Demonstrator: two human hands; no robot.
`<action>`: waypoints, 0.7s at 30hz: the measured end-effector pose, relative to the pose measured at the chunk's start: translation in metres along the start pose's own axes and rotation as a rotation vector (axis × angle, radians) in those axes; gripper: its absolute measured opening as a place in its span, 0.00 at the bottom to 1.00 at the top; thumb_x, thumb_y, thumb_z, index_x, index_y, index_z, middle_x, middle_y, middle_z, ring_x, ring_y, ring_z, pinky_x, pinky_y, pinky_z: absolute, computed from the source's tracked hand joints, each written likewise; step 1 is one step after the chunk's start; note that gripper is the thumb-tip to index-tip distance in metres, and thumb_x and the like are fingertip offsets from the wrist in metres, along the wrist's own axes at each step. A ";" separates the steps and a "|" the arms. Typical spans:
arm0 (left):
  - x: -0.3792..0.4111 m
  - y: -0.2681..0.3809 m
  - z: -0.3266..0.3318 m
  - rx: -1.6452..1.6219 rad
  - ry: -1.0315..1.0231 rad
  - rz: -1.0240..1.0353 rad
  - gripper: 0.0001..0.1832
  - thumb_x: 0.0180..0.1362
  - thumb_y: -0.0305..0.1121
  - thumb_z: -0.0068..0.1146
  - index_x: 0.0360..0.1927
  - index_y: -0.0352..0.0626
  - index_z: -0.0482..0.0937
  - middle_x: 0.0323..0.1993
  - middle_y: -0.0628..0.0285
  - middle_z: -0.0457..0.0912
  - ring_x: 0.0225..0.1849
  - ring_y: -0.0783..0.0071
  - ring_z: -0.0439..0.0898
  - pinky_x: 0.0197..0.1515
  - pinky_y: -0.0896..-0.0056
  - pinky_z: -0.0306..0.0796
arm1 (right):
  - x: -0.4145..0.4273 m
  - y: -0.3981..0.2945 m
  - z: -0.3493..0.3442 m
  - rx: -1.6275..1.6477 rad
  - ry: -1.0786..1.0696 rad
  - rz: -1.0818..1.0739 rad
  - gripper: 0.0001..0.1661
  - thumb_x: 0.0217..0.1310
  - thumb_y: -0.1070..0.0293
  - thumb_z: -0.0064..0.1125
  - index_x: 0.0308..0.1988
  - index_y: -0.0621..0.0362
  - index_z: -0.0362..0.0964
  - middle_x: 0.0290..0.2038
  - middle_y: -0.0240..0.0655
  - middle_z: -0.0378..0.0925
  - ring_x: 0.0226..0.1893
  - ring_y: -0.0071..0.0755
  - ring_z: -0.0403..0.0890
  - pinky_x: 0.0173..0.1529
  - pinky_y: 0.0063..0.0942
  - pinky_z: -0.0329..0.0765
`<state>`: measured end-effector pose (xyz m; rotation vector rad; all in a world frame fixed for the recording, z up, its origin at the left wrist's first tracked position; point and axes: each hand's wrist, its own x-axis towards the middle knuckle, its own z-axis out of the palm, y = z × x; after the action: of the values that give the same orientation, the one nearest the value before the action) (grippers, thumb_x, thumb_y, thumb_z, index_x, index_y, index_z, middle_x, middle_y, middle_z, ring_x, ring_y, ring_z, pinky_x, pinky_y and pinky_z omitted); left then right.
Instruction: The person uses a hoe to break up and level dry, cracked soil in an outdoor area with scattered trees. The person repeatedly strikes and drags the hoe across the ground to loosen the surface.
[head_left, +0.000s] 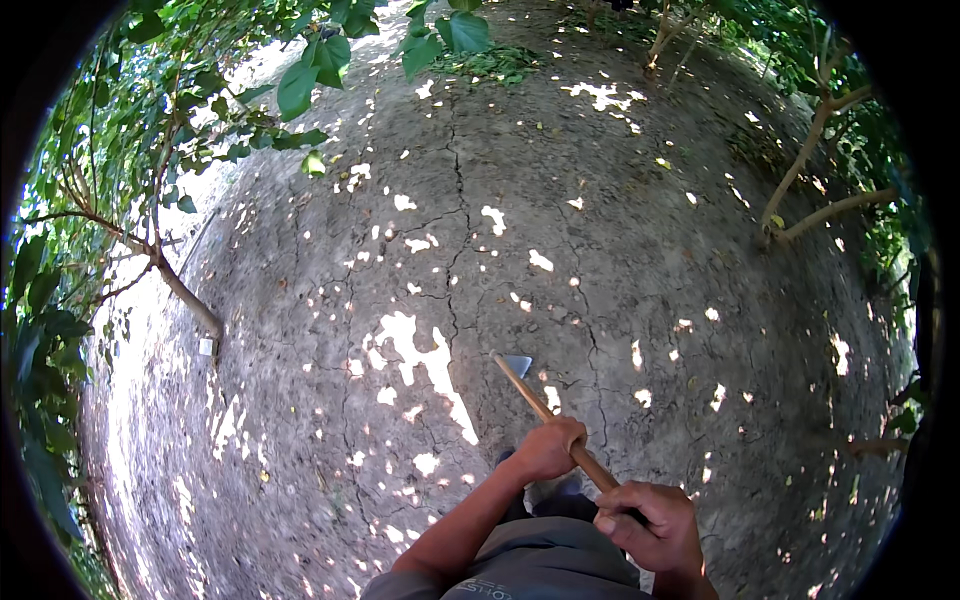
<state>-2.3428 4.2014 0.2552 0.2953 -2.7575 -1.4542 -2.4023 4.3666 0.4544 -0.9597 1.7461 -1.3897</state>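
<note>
A hoe with a long wooden handle (529, 393) slants up and to the left from my hands. Its flat metal blade (516, 365) is at the far end, close to the cracked soil; whether it touches cannot be told. My left hand (553, 448) is closed around the middle of the visible handle. Nearer my body, my right hand (651, 521) grips the handle's lower end. Below my hands are my grey shirt and, partly hidden, my dark trousers and shoes.
Dry, cracked ground (465, 262) with sunlit patches spreads ahead. A leafy tree (187, 298) leans at the left, with a small white block (206, 346) by its base. Another branching trunk (796, 169) rises at the right. Leafy twigs (298, 86) hang at the top; cut greenery (495, 64) lies beyond.
</note>
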 end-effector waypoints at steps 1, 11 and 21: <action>0.001 0.001 -0.001 0.000 -0.004 -0.003 0.09 0.41 0.28 0.58 0.29 0.43 0.73 0.30 0.55 0.75 0.37 0.52 0.75 0.38 0.58 0.70 | 0.001 0.000 -0.001 -0.001 0.001 0.005 0.12 0.49 0.72 0.64 0.36 0.63 0.74 0.24 0.39 0.77 0.24 0.30 0.79 0.29 0.23 0.73; 0.012 0.007 -0.004 -0.002 -0.043 -0.013 0.08 0.42 0.31 0.58 0.27 0.43 0.73 0.30 0.54 0.75 0.38 0.52 0.75 0.38 0.56 0.70 | 0.003 -0.002 -0.008 -0.064 0.059 -0.028 0.12 0.50 0.70 0.65 0.35 0.64 0.75 0.21 0.38 0.75 0.20 0.30 0.77 0.25 0.24 0.71; 0.004 0.003 -0.011 -0.011 -0.016 -0.014 0.10 0.42 0.32 0.58 0.28 0.42 0.72 0.30 0.55 0.74 0.38 0.52 0.75 0.40 0.56 0.69 | 0.009 -0.014 0.009 -0.072 0.162 -0.028 0.11 0.46 0.72 0.62 0.32 0.67 0.74 0.20 0.35 0.76 0.19 0.20 0.74 0.24 0.19 0.68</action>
<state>-2.3465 4.1935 0.2631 0.3051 -2.7642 -1.4816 -2.3974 4.3522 0.4655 -0.9350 1.9208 -1.4664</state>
